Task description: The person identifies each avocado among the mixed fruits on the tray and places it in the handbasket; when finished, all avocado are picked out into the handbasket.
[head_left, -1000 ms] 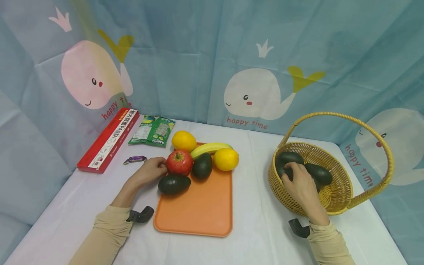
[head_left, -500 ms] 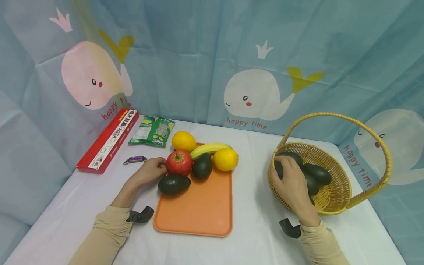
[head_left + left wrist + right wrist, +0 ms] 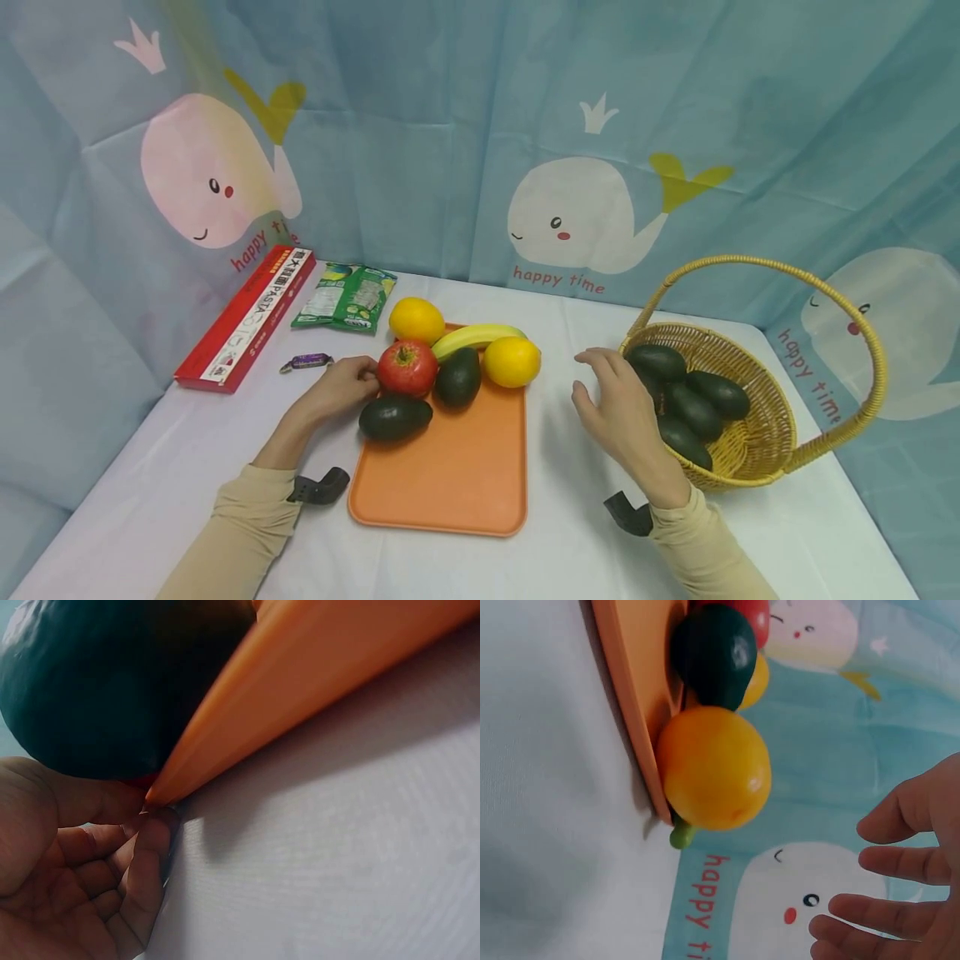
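My left hand (image 3: 341, 392) is at the left edge of an orange tray (image 3: 442, 483); in the left wrist view its thumb and curled fingers pinch the tray's rim (image 3: 202, 742). On the tray lie a red apple (image 3: 407, 367), two avocados, one of them near my left hand (image 3: 394, 417) and the other beside the apple (image 3: 457, 377), a banana (image 3: 476, 336) and two round yellow fruits, one at the right (image 3: 512, 362) and one at the back (image 3: 417, 321). My right hand (image 3: 618, 412), fingers spread and holding nothing, hovers between tray and basket.
A wicker basket (image 3: 776, 417) with a tall arched handle stands at the right, holding several avocados (image 3: 693, 411). At the left lie a red pasta box (image 3: 247, 321), a green snack bag (image 3: 347, 297) and a purple wrapped candy (image 3: 307, 361). A blue curtain (image 3: 450, 167) hangs behind.
My right hand has come out of the basket and moved left toward the tray, leaving the avocados inside. My left hand has stayed at the tray's edge.
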`<state>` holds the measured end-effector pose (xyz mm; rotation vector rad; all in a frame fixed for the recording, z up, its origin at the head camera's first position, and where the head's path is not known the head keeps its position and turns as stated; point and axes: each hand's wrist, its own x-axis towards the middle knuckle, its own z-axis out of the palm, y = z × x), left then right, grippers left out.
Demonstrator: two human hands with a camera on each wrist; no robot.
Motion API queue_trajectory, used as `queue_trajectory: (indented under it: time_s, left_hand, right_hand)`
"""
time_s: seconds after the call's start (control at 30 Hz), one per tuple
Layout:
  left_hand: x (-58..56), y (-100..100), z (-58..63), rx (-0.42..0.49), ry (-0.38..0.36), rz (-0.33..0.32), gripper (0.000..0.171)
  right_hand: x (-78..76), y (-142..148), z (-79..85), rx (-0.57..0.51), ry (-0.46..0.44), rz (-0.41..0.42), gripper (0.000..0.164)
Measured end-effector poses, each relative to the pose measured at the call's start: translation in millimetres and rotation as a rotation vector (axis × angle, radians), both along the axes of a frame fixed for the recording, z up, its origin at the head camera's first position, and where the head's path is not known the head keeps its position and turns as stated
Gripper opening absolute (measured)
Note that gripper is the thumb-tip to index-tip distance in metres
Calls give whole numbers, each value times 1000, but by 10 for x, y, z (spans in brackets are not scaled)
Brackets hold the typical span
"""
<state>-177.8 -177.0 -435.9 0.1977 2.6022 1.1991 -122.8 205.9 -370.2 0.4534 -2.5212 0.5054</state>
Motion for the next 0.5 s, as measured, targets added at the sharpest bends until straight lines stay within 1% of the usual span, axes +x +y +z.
queue_trajectory:
  time_s: [0.2,0.37,0.5]
  left_hand:
    - [-3,7,8,-2,7,1,25]
    - [4,6,18,-6,11,4,25]
    - [6,8,8,-4,16,0,25]
  right_hand:
    - [5,-60,4,19,21,31,29]
    - [9,-114,5,32,1,42,29]
    - [-8,-167,-1,46,-14,67,30]
